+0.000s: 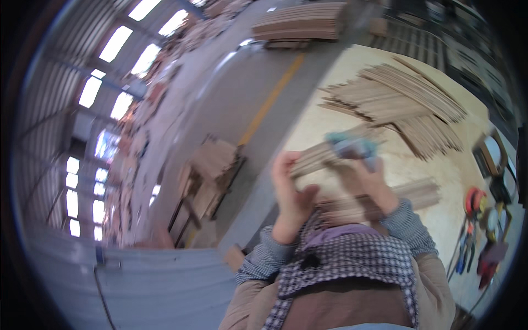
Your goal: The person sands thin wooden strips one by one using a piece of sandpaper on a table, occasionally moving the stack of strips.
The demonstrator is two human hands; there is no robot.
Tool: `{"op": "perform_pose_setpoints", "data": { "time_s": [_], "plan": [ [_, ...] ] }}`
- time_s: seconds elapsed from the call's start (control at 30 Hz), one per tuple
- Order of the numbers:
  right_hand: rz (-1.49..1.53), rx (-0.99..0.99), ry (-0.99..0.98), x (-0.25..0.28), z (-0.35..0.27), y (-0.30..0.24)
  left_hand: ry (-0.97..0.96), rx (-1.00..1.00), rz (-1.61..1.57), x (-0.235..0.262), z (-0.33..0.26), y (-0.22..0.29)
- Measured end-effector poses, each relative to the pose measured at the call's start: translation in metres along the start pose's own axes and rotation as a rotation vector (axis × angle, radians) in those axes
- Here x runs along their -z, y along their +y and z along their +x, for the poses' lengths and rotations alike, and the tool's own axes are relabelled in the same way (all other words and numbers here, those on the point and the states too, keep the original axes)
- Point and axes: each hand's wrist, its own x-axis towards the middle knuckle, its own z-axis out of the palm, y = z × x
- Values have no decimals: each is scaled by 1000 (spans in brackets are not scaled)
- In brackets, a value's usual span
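Note:
My left hand (291, 192) is at the table's left edge, its fingers curled round the near end of a small bundle of thin wooden strips (316, 159), thumb standing off to the side. In my right hand (374, 179) is a blue-and-teal object (353, 147), held over the bundle's far part; motion blur hides its kind. Close to my body, a second bundle of wooden strips (352, 210) lies under my right wrist. Farther off, several piles of similar strips (393, 99) lie crosswise on the pale tabletop (308, 129).
At the table's right edge are a red tape roll (474, 201), pliers (469, 250) and other small tools. A stack of boards (212, 165) stands on the floor to the left. A larger board stack (300, 22) is farther back, beyond a yellow floor line (272, 99).

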Motion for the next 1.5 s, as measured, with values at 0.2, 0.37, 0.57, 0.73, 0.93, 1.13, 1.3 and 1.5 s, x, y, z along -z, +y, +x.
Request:
{"op": "perform_pose_setpoints", "data": {
  "time_s": [0.2,0.37,0.57,0.73,0.93,1.13,1.3,1.5],
  "plan": [
    [1048,-326,474,41,28,-3,-368,35,685,27,-49,-17],
    [992,-630,501,32,-17,45,-312,98,647,48,-82,-17],
    [655,-1016,289,40,-64,95,-561,76,864,69,-70,-10],
    [388,-612,361,85,-79,111,-638,61,907,78,-63,-11],
    [-530,-305,-6,45,-62,51,-705,-81,956,73,-41,-9],
    [-659,193,-38,34,-51,20,-775,-185,893,76,-39,-5],
    [-818,428,-454,-26,-63,13,-834,-246,879,67,-39,-10],
    [-845,194,-352,53,-27,90,-905,-136,919,78,-56,-16]
  ]
}}
